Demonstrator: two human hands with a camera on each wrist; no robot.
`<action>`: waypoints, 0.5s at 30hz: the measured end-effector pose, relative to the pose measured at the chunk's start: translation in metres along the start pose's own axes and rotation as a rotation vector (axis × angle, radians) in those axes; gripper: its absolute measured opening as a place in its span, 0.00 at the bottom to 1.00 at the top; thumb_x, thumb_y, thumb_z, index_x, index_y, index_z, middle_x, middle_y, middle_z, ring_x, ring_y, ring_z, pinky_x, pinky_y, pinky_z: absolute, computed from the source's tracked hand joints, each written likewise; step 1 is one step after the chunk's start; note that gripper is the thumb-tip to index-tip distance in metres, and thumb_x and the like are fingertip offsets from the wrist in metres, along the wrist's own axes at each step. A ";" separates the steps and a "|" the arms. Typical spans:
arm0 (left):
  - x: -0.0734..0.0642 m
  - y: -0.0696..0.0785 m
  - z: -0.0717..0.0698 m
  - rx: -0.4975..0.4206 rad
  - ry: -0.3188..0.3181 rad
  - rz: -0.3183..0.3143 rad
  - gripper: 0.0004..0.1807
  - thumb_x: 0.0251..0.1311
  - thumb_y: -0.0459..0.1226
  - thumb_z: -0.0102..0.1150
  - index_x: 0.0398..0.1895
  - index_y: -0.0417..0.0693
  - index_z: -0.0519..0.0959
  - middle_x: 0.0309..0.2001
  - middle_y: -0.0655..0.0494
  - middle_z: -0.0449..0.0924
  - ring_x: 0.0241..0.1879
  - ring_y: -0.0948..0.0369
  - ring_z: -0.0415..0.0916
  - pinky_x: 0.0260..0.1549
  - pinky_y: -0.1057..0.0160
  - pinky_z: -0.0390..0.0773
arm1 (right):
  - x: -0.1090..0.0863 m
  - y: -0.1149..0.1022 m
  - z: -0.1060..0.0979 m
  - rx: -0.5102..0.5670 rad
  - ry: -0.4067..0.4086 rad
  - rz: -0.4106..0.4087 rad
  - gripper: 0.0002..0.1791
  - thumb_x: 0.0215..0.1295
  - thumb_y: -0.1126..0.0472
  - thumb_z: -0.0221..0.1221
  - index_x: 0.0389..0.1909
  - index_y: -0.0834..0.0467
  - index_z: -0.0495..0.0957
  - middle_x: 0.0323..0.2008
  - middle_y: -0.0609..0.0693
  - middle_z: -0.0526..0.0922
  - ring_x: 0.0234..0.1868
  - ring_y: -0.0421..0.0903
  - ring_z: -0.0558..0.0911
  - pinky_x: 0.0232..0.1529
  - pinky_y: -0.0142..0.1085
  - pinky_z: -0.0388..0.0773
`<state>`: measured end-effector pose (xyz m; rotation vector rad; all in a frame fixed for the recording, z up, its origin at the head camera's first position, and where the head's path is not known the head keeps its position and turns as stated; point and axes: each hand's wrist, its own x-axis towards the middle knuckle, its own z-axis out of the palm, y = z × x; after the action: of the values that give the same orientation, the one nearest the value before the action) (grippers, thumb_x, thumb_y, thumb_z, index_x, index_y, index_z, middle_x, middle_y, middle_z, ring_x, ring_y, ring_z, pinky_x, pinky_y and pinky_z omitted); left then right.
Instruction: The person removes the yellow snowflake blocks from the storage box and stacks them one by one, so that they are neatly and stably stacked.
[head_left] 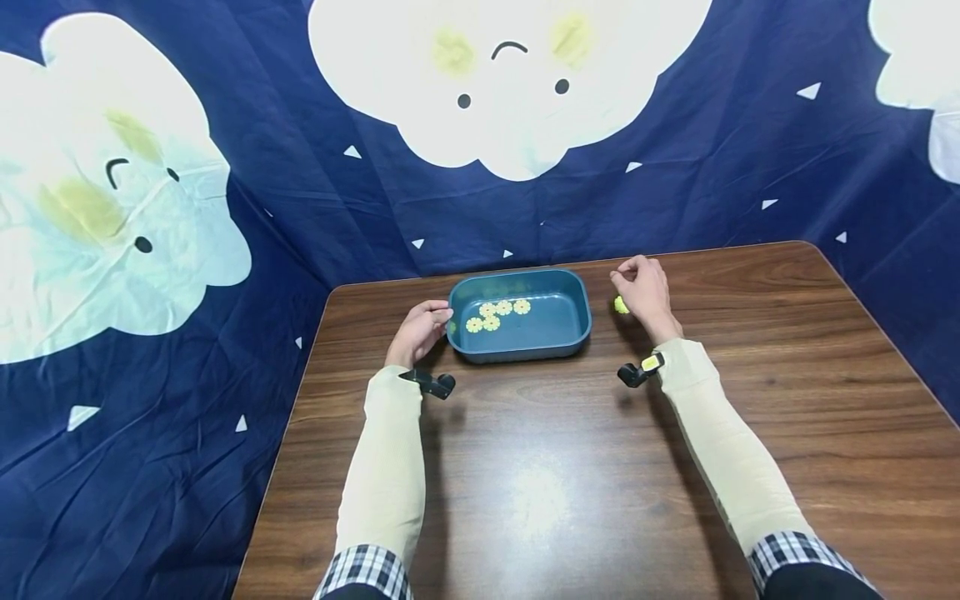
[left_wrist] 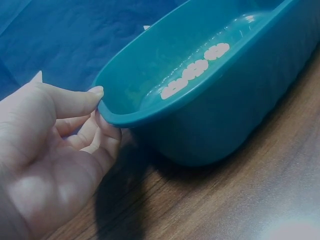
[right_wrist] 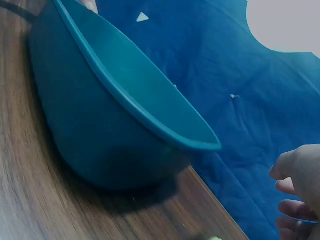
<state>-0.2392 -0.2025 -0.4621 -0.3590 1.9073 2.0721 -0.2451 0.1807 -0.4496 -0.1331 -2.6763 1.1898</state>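
The tub is teal, the flowers pale yellow, the table brown wood-grained, the cuffs checked.

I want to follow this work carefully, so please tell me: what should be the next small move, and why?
Probably the right hand should reach down and pinch the loose yellow flower. That flower lies on the table close to this hand, which shows nothing held, while similar flowers lie inside the teal tray that the left hand grips.
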 end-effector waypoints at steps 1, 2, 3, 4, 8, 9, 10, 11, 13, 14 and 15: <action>0.000 0.000 0.000 -0.001 0.000 0.002 0.08 0.67 0.27 0.48 0.46 0.42 0.67 0.32 0.57 0.71 0.32 0.63 0.68 0.36 0.67 0.70 | 0.000 -0.002 0.002 0.003 -0.005 -0.003 0.15 0.65 0.56 0.56 0.43 0.64 0.75 0.47 0.62 0.74 0.52 0.59 0.71 0.56 0.50 0.65; -0.001 0.000 0.000 -0.003 0.001 0.001 0.07 0.67 0.27 0.48 0.46 0.42 0.67 0.33 0.57 0.71 0.32 0.62 0.67 0.36 0.67 0.70 | 0.000 -0.004 0.004 0.005 -0.010 -0.009 0.15 0.65 0.56 0.57 0.44 0.64 0.74 0.48 0.62 0.73 0.52 0.59 0.72 0.56 0.50 0.65; -0.001 0.000 0.000 0.000 0.002 0.001 0.07 0.67 0.27 0.49 0.46 0.42 0.67 0.33 0.57 0.71 0.32 0.62 0.67 0.37 0.67 0.70 | 0.000 -0.006 0.005 0.006 -0.014 -0.014 0.15 0.64 0.56 0.57 0.44 0.64 0.74 0.48 0.62 0.73 0.52 0.59 0.71 0.56 0.49 0.65; -0.001 0.001 0.000 0.002 0.000 0.003 0.07 0.67 0.27 0.49 0.46 0.42 0.67 0.33 0.56 0.70 0.32 0.62 0.67 0.37 0.67 0.70 | 0.000 -0.008 0.007 0.006 -0.017 -0.020 0.15 0.64 0.56 0.57 0.44 0.64 0.74 0.48 0.62 0.73 0.52 0.59 0.72 0.56 0.49 0.65; -0.001 0.001 0.001 0.004 -0.002 -0.001 0.08 0.67 0.28 0.49 0.46 0.42 0.67 0.35 0.55 0.70 0.33 0.62 0.67 0.37 0.67 0.70 | -0.001 -0.016 0.013 0.009 -0.035 -0.039 0.15 0.63 0.57 0.58 0.45 0.63 0.73 0.49 0.62 0.73 0.51 0.59 0.71 0.55 0.49 0.65; -0.001 0.001 0.001 0.004 -0.002 -0.003 0.08 0.67 0.28 0.49 0.47 0.41 0.67 0.36 0.54 0.70 0.33 0.62 0.67 0.36 0.67 0.70 | -0.001 -0.018 0.015 0.009 -0.041 -0.043 0.15 0.63 0.56 0.58 0.45 0.63 0.73 0.49 0.62 0.73 0.51 0.58 0.72 0.55 0.49 0.66; -0.001 0.001 0.000 0.004 -0.003 -0.005 0.08 0.67 0.28 0.49 0.47 0.41 0.67 0.36 0.54 0.70 0.33 0.62 0.68 0.36 0.68 0.70 | -0.001 -0.020 0.016 0.009 -0.049 -0.046 0.15 0.63 0.56 0.58 0.45 0.62 0.73 0.49 0.61 0.73 0.51 0.58 0.72 0.55 0.49 0.66; -0.001 0.001 0.000 0.004 -0.002 -0.008 0.08 0.67 0.28 0.49 0.47 0.41 0.67 0.37 0.54 0.69 0.33 0.62 0.68 0.36 0.68 0.70 | -0.002 -0.022 0.018 0.010 -0.057 -0.048 0.15 0.63 0.56 0.58 0.45 0.62 0.73 0.49 0.61 0.73 0.51 0.57 0.72 0.55 0.49 0.66; -0.001 0.001 0.000 0.004 0.000 -0.010 0.09 0.67 0.28 0.49 0.47 0.41 0.67 0.38 0.53 0.69 0.33 0.62 0.68 0.35 0.68 0.71 | -0.002 -0.026 0.022 0.016 -0.078 -0.052 0.16 0.63 0.55 0.58 0.46 0.61 0.73 0.50 0.60 0.72 0.51 0.57 0.72 0.55 0.49 0.66; -0.001 0.001 0.000 0.003 0.001 -0.012 0.08 0.67 0.28 0.49 0.47 0.41 0.67 0.38 0.53 0.69 0.33 0.61 0.68 0.35 0.68 0.70 | -0.003 -0.029 0.024 0.019 -0.090 -0.055 0.16 0.63 0.55 0.58 0.46 0.61 0.73 0.50 0.60 0.72 0.52 0.56 0.72 0.54 0.49 0.67; -0.001 0.001 0.000 0.002 0.001 -0.012 0.08 0.67 0.28 0.49 0.47 0.41 0.67 0.38 0.53 0.69 0.33 0.61 0.68 0.36 0.68 0.71 | -0.003 -0.031 0.026 0.025 -0.100 -0.059 0.16 0.64 0.55 0.58 0.47 0.61 0.73 0.50 0.60 0.72 0.52 0.56 0.72 0.54 0.49 0.67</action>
<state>-0.2390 -0.2025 -0.4611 -0.3694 1.9034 2.0626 -0.2477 0.1407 -0.4439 0.0096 -2.7287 1.2424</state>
